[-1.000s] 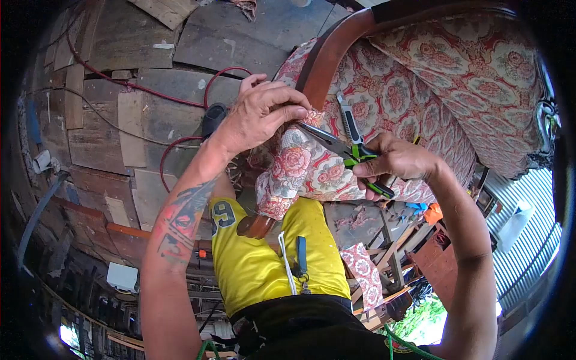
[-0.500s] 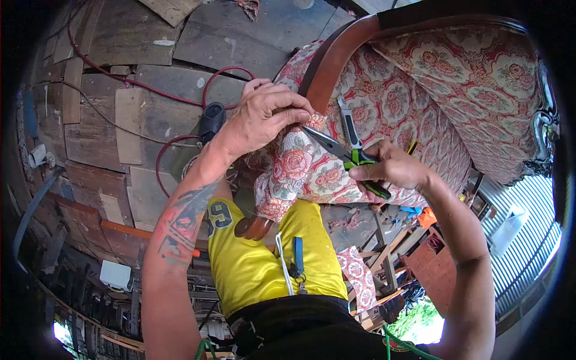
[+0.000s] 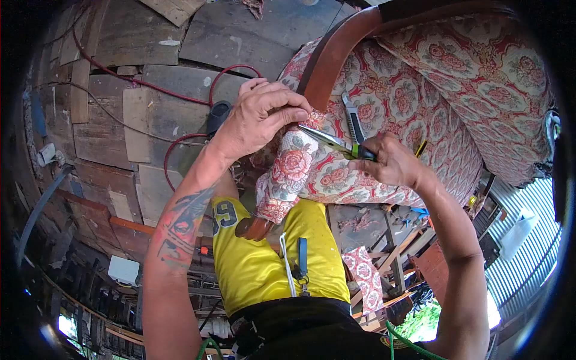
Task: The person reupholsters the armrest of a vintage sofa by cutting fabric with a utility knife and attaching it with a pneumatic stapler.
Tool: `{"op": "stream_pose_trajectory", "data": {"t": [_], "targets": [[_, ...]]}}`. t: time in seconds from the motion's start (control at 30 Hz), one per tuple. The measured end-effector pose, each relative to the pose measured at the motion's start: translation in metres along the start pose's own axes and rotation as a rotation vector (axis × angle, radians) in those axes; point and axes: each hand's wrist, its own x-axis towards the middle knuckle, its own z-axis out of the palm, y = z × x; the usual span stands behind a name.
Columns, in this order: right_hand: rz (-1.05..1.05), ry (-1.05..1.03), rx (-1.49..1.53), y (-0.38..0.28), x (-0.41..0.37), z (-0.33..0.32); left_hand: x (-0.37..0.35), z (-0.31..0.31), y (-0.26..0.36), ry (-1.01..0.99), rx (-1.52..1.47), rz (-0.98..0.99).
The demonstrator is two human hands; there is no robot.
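My left hand [image 3: 264, 114] is closed in a pinch at the edge of the floral fabric, just below the wooden armrest [image 3: 324, 72]; what its fingertips hold is too small to make out. In my right hand [image 3: 390, 159] are long-nose pliers [image 3: 336, 143] with green and black handles, their tips touching the fabric close to my left fingertips. The floral upholstery [image 3: 295, 162] wraps the arm front, above a carved wooden end [image 3: 254, 228]. A utility knife [image 3: 353, 119] lies on the seat just beyond the pliers.
A red hose [image 3: 144, 83] curls over the plank floor [image 3: 162, 30] at the left, near a dark sandal [image 3: 218, 116]. A fabric scrap [image 3: 364, 279] lies below right. The sofa back [image 3: 468, 72] rises at the upper right.
The plier handles, spread apart before, are now closed together in my right hand, which has turned a little. My left hand has stayed at the fabric edge.
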Motion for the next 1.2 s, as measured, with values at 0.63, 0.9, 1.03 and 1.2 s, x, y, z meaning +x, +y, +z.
{"op": "stream_pose_trajectory", "data": {"t": [0.63, 0.9, 1.03, 1.2], "targets": [[0.323, -0.254, 0.422, -0.006, 0.004, -0.018, -0.001, 0.003, -0.002, 0.02, -0.045, -0.011], [0.082, -0.077, -0.088, -0.011, 0.004, -0.021, -0.001, 0.003, -0.005, 0.035, -0.042, 0.016], [-0.047, 0.12, -0.221, -0.011, -0.004, -0.004, -0.001, 0.002, -0.004, 0.028, -0.07, -0.002], [-0.094, 0.278, -0.451, -0.005, -0.013, 0.019, -0.001, 0.003, -0.003, 0.04, -0.043, 0.002]]}}
